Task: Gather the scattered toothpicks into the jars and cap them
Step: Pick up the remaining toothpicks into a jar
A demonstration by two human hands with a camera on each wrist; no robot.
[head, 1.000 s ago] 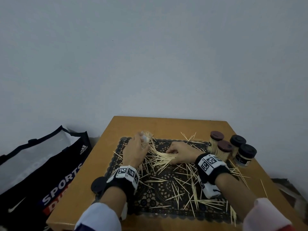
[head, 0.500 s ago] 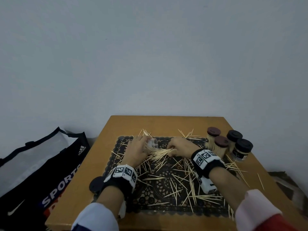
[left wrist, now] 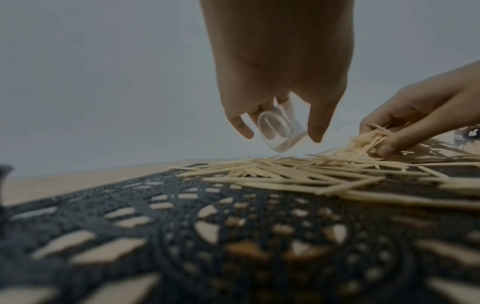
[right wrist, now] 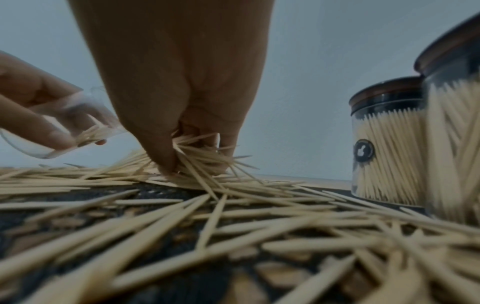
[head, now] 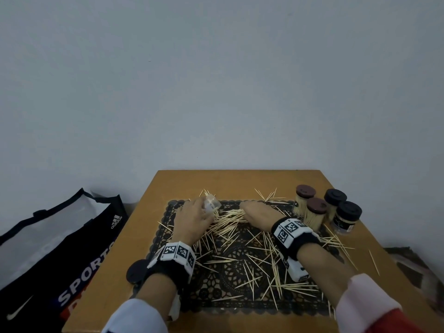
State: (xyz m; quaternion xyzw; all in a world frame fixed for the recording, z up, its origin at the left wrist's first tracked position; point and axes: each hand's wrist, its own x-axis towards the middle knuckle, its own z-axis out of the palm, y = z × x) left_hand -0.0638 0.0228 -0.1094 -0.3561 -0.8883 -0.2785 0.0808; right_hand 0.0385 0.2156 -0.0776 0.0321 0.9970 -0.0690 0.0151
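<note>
My left hand point(head: 194, 218) grips a clear uncapped jar point(head: 211, 205) tilted on its side just above the mat; the jar point(left wrist: 279, 130) shows its round base in the left wrist view. My right hand point(head: 255, 216) pinches a bundle of toothpicks point(head: 229, 218) on the black lace mat point(head: 240, 267), right beside the jar point(right wrist: 52, 133). The bundle point(right wrist: 197, 156) fans out under my fingers. Many loose toothpicks point(head: 262, 260) lie scattered over the mat and the wooden table point(head: 240, 181).
Several capped jars full of toothpicks point(head: 314, 212) stand at the table's far right, close to my right wrist. A loose black lid point(head: 135, 271) lies at the mat's left edge. A black sports bag point(head: 55, 248) sits on the floor to the left.
Both hands shifted slightly toward the far edge of the mat. The jar tipped from upright onto its side, and my right hand drew the toothpick bundle closer to it.
</note>
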